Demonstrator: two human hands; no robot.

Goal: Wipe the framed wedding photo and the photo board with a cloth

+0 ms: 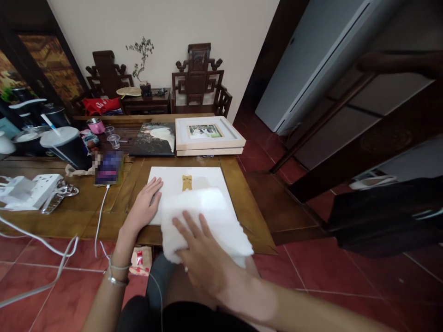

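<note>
A flat white panel (pixel 211 177) lies on the wooden table in front of me, with a small gold-coloured piece (pixel 187 182) on its upper middle. Over the panel's lower part and near edge spreads a thick, fluffy white cloth (pixel 221 221). My right hand (pixel 200 253) rests on top of this cloth, fingers stretched out and apart, a ring on one finger. At the panel's left edge, my left hand (pixel 147 203) lies flat with its fingers extended and touching the panel. What lies beneath the cloth is hidden.
Behind the panel are framed pictures (pixel 209 136) and a dark photo board (pixel 152 138). To the left stand a lidded cup with a straw (pixel 65 145), a phone (pixel 109 168) on a white cable and a power strip (pixel 38 191). The table's right edge (pixel 258 212) is close by.
</note>
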